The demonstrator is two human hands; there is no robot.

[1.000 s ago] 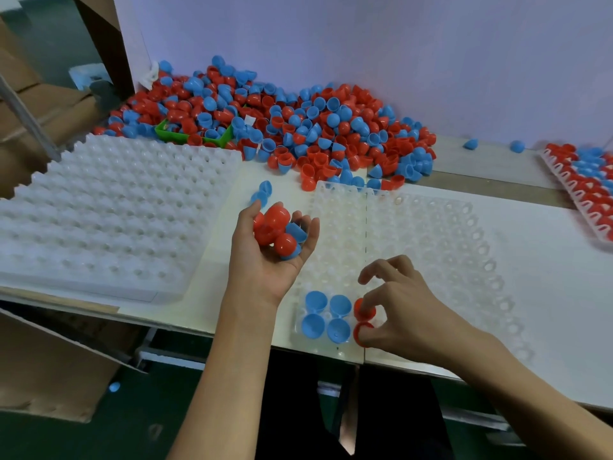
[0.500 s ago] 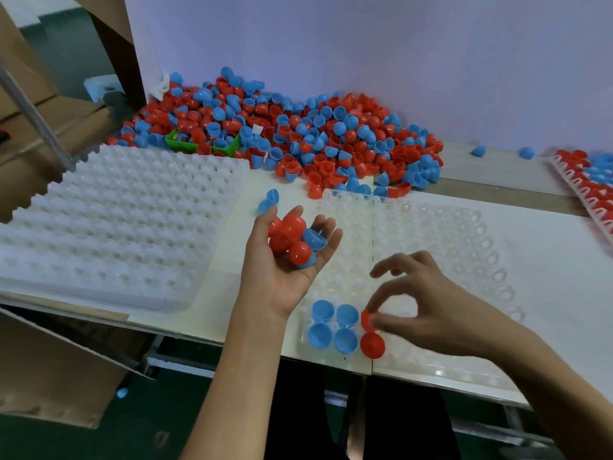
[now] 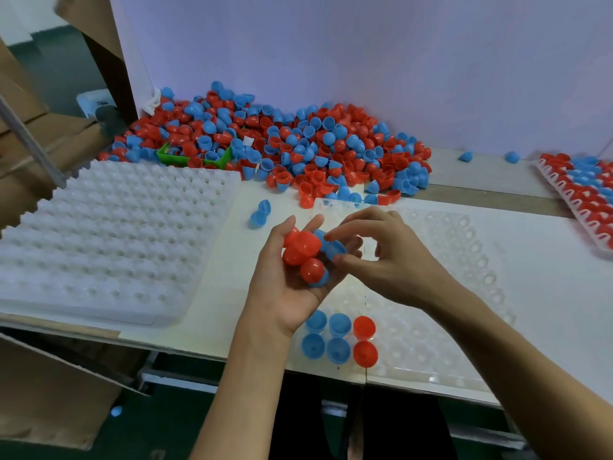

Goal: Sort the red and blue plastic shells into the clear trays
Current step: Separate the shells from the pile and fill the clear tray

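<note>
A: Why is the left hand (image 3: 292, 287) cupped palm-up over the table (image 3: 547, 277)?

B: It serves as a hopper, I think. Its fingers curl round a clutch of shells (image 3: 303, 252), red and blue, just above the tray (image 3: 431, 353).

A: And the right hand (image 3: 394, 263)?

B: It reaches into that clutch — thumb and forefinger close on a blue shell (image 3: 335, 249), seemingly to pick one out.

A: Where do they go?

B: Into the tray's near corner. Four blue (image 3: 326, 338) sit there in a square, two red (image 3: 365, 340) right beside them, so colours run in columns.

A: Plenty left?

B: Yes — the pile (image 3: 282, 147) lies against the back wall, and most pockets are bare.
</note>
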